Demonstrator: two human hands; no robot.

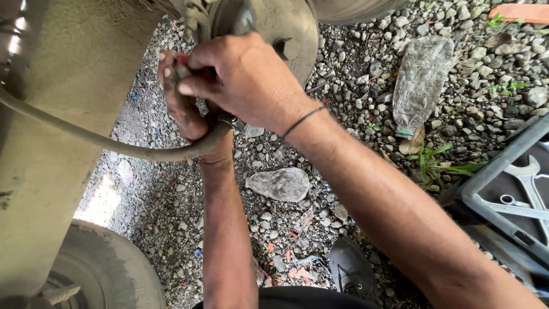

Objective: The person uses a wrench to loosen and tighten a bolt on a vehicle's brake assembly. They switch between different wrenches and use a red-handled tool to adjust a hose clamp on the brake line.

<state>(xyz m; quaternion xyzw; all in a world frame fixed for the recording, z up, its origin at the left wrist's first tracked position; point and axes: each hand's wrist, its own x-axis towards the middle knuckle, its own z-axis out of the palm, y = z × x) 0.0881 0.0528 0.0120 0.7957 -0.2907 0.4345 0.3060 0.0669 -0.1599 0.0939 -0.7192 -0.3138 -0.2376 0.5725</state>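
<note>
Red-handled tool (184, 60) clasped by both hands' curled fingers (191, 86).

hose (114, 146): dull olive-grey | round metal housing (286, 28): tan-grey, dusty, dark slot | red-handled tool (186, 60): red showing between fingers | wrist band (302, 121): black | gravel (354, 80): mottled grey, red flecks | crushed bottle (420, 80): clear, green band | wrenches (529, 183): silver | tray (492, 171): grey | shoe (350, 268): black | tyre (108, 269): dusty grey-brown

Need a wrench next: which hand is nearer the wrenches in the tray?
Right. The right hand is up by the hose, left of the wrenches; the left hand lies farther left.
</note>
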